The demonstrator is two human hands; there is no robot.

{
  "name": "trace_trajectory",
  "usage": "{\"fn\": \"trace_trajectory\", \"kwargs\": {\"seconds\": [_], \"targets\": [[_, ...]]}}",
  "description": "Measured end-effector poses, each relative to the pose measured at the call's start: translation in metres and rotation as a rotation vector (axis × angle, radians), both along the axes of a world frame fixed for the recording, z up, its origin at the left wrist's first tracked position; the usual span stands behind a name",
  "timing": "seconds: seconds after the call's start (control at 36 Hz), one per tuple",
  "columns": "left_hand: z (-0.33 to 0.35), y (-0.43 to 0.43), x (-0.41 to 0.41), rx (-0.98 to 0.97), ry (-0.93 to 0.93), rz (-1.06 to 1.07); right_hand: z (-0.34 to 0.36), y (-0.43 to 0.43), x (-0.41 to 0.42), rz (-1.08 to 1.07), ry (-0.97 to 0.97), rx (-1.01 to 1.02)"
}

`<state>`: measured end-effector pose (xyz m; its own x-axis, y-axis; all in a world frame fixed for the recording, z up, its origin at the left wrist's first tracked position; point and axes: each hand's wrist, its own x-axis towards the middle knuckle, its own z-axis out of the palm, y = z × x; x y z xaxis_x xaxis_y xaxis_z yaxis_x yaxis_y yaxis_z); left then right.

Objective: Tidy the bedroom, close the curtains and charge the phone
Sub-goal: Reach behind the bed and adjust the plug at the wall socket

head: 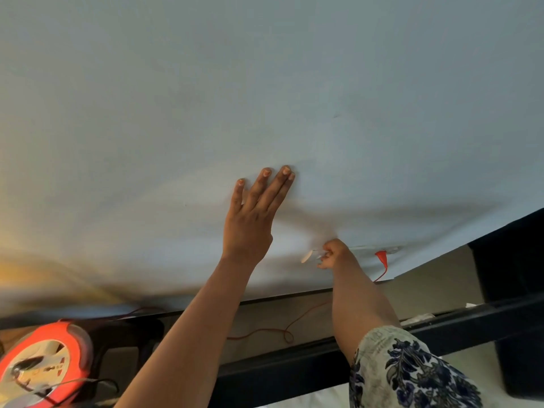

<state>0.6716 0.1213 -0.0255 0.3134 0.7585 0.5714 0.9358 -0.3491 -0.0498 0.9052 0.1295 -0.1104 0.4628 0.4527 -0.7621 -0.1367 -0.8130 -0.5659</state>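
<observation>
My left hand (253, 214) lies flat against the pale blue-grey wall (265, 83), fingers straight and slightly apart, holding nothing. Lower and to the right, my right hand (332, 254) is closed on a small white plug-like piece (307, 256) right at the wall. It sits just left of a white socket plate (368, 248). An orange plug (380, 255) sits in that plate, and its thin orange cable (290, 323) runs down and loops across the floor. No phone or curtain is in view.
An orange cable reel (44, 363) with sockets on its face and a black lead plugged in sits at the lower left. A dark rail (294, 366) crosses below my arms. A dark piece of furniture (509, 260) stands at the right by the wall.
</observation>
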Motion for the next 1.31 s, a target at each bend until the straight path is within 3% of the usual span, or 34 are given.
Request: {"fn": "trace_trajectory", "kwargs": {"seconds": [0.11, 0.22, 0.36, 0.44, 0.53, 0.78, 1.08, 1.31], "targets": [[0.001, -0.001, 0.000, 0.006, 0.014, 0.006, 0.011, -0.020, -0.021, -0.019, 0.010, 0.186], [0.001, -0.002, 0.001, 0.000, 0.014, 0.005, -0.011, 0.003, 0.000, -0.133, 0.119, 0.087], [0.002, -0.002, 0.001, -0.010, 0.014, 0.013, 0.007, -0.023, -0.019, -0.157, 0.137, 0.324], [0.002, -0.002, 0.001, -0.006, 0.022, 0.015, 0.006, -0.014, -0.014, -0.200, 0.123, 0.265], [0.002, -0.002, 0.001, -0.002, 0.008, 0.007, -0.010, 0.005, -0.001, -0.307, 0.256, 0.154], [0.002, -0.002, 0.002, 0.001, 0.014, 0.010, -0.015, 0.007, -0.006, -0.489, 0.541, 0.241], [-0.003, 0.001, 0.001, 0.016, 0.011, 0.001, -0.047, 0.008, -0.006, -0.680, 0.604, 0.405], [-0.005, 0.002, 0.001, 0.041, 0.025, -0.003, -0.051, 0.009, -0.010, -0.762, 0.488, 0.397]]}}
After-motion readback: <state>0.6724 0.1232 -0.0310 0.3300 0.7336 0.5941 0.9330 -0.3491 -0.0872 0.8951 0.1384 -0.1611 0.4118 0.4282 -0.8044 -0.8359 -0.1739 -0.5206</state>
